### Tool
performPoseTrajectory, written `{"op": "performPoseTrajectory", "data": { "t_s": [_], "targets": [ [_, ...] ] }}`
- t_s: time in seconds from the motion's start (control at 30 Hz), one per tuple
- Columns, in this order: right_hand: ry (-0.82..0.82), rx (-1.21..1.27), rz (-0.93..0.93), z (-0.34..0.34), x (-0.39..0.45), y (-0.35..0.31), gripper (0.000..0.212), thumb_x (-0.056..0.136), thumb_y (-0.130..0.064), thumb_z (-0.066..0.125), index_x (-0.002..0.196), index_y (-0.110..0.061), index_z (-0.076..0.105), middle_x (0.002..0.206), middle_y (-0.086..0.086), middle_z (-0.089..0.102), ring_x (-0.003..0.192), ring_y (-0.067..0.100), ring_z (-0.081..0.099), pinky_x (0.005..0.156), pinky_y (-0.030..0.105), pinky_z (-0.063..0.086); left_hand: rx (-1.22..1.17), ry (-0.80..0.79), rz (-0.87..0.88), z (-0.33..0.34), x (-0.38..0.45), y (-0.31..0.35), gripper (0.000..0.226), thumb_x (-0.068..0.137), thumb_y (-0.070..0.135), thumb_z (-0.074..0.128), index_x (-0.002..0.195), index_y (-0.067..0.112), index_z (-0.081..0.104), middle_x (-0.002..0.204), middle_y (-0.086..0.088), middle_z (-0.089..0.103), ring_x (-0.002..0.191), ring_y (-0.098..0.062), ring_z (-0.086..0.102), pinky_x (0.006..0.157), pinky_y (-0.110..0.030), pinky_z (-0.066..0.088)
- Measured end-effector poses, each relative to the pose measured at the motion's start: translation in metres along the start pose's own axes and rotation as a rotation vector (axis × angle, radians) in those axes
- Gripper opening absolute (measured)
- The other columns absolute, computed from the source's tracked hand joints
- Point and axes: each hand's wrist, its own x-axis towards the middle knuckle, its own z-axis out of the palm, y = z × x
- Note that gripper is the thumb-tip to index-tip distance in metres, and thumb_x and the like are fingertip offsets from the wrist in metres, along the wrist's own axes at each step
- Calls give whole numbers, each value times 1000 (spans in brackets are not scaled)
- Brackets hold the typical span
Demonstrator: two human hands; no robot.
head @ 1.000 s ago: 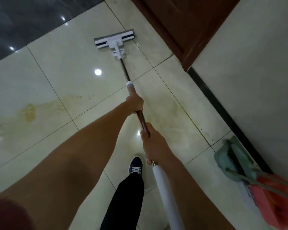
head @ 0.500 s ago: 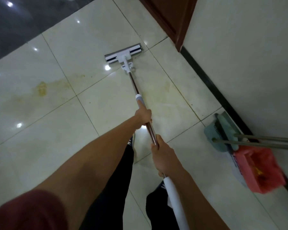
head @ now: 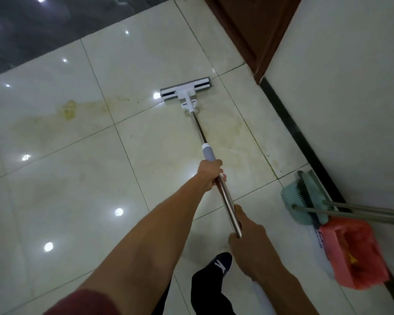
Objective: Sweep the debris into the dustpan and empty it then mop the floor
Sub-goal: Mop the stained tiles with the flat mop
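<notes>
A flat mop with a white and grey head (head: pixel 186 88) lies on the pale tiled floor (head: pixel 82 178), its metal pole (head: pixel 225 196) running back toward me. My left hand (head: pixel 208 175) grips the pole just below its grey collar. Lower down, my right hand (head: pixel 248 242) holds the pole near its white end grip. A yellowish stain (head: pixel 69 110) streaks the tiles to the left of the mop head. The green dustpan and brush (head: pixel 305 198) stand against the wall on the right, their two metal handles (head: pixel 362 212) pointing right.
A red plastic bag (head: pixel 353 253) lies by the wall next to the dustpan. A white wall with a black skirting (head: pixel 305 142) runs along the right, and a brown door frame (head: pixel 255 37) stands at the top. Dark floor (head: pixel 32 30) starts at the upper left. My dark shoe (head: pixel 221 264) is below my hands.
The mop head has been pulled back toward me across the tiles and sits nearer the wall. Both hands have kept their hold, and the view has shifted as I stepped.
</notes>
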Motion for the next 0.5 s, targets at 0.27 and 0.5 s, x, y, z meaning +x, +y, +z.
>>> {"op": "performPoseTrajectory", "data": {
  "t_s": [0.27, 0.5],
  "targets": [
    [-28, -87, -89, 30, 13, -62, 71, 98, -21, 56, 159, -34, 21, 101, 3, 63, 77, 12, 65, 73, 22, 58, -116, 48, 71, -87, 11, 31, 12, 97, 9, 57, 103, 2, 49, 73, -11, 51, 50, -24, 54, 48, -31, 52],
    [-183, -168, -274, 84, 17, -174, 68, 98, -17, 53, 157, -35, 24, 105, -2, 62, 75, 5, 61, 56, 10, 44, -292, 219, 116, -240, 10, 59, 15, 97, 10, 56, 109, 1, 52, 75, -12, 51, 50, -23, 54, 45, -29, 52]
  ]
}}
